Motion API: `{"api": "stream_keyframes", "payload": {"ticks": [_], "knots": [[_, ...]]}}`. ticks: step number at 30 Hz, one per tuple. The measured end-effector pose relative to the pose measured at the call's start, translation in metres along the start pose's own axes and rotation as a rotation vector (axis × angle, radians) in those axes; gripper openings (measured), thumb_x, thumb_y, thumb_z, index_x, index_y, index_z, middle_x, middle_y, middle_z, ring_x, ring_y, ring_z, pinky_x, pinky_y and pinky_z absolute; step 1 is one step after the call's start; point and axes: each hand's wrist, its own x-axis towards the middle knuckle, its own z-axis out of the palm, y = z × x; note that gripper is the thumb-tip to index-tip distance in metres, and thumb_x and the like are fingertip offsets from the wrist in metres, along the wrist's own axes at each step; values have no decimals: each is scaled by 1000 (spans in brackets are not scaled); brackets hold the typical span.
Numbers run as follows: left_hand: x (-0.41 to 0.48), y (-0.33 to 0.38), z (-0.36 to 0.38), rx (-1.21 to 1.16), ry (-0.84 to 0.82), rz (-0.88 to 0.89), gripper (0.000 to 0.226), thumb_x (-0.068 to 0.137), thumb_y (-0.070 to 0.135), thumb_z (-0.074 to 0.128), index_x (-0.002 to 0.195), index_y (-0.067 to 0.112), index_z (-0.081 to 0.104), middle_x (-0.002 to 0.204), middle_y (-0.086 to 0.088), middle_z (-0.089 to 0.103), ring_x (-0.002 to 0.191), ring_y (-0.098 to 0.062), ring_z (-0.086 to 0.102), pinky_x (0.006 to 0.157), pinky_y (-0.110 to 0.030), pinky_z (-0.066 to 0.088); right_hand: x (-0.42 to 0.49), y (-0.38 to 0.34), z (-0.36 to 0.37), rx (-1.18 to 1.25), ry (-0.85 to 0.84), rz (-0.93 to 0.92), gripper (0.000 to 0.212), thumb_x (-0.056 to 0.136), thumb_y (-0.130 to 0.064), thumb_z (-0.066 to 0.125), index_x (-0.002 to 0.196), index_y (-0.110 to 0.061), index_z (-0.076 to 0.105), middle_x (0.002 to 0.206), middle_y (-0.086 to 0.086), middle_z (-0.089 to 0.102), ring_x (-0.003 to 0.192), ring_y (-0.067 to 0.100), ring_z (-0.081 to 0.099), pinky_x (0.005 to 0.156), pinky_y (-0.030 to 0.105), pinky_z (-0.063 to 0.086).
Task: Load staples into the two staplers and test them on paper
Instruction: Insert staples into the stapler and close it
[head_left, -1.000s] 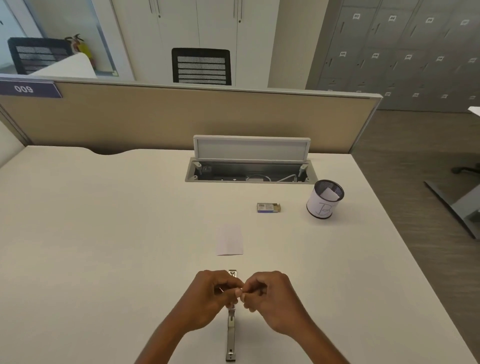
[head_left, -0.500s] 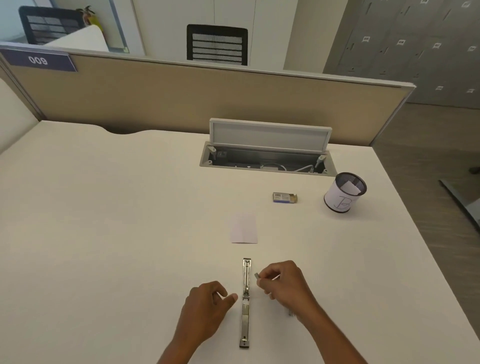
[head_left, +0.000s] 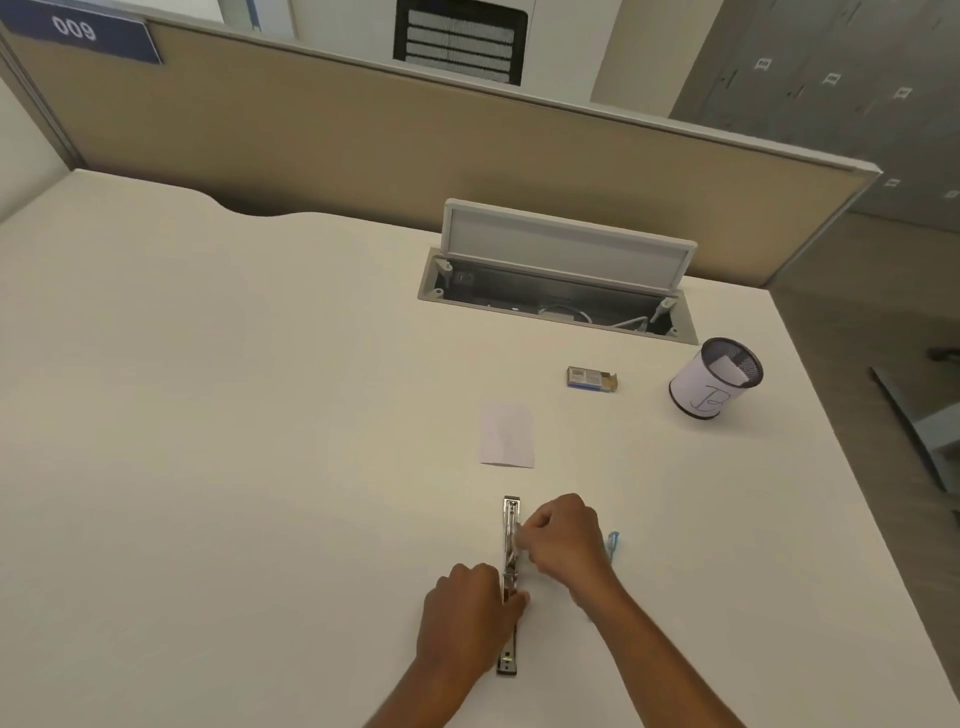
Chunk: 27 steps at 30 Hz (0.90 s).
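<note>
Because the stapler (head_left: 510, 522) lay swung open flat on the bench (head_left: 260, 467), its long metal tray faced up for loading. To keep it from sliding, the left hand (head_left: 467, 618) gripped it at the hinge, fingers curled round its middle. Over the tray, the right hand (head_left: 563, 540) was pinched on what seemed a short strip of staples (head_left: 521, 540), though blur hid it. Slim and silver, the stapler pointed at the paper (head_left: 507, 435) just beyond, likely for the test. Farther off sat the staple box (head_left: 592, 378).
</note>
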Motion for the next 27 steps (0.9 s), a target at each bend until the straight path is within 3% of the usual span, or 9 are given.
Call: {"api": "stream_keyframes", "payload": {"ticks": [4,7,11,20,24,27], "knots": [[-1,7,2,93,93,121,27,94,49,42,94,22,44,103,2,55,87,-25,61,62,-31,34,0,4,1,3,72,10,16,76,-15,67,65,-4,68,63,2,69,66,23,65,56,23,42],[7,15,-1,172,168,153,28,95,42,45,107,17,50,106,0,50,86,-22,60,57,-31,39,-2,5,4,37,108,-2,16,79,-17,67,67,-7,70,65,0,70,69,21,67,54,22,43],[14,25,-6,206,198,201,13,75,17,72,85,13,65,84,-5,61,65,-19,59,41,-27,37,-5,3,8,131,121,2,12,81,-15,63,72,-9,67,69,4,72,72,23,70,69,35,57],[20,19,9,78,243,271,19,92,15,49,109,12,56,104,-4,57,83,-21,58,57,-28,39,-11,6,10,278,137,13,8,82,-10,63,76,-14,66,66,2,69,62,17,70,61,35,61],[20,13,9,-221,248,263,5,92,13,54,96,14,52,98,-1,55,75,-20,55,61,-33,46,-14,4,11,283,157,-34,10,81,-7,64,75,-15,67,68,-2,69,65,16,69,67,40,61],[19,11,2,-572,199,215,23,84,8,66,91,22,49,81,8,58,57,-10,52,51,-21,42,-15,3,9,283,145,-90,12,80,-6,64,76,-17,67,73,-3,70,70,19,70,69,39,60]]}}
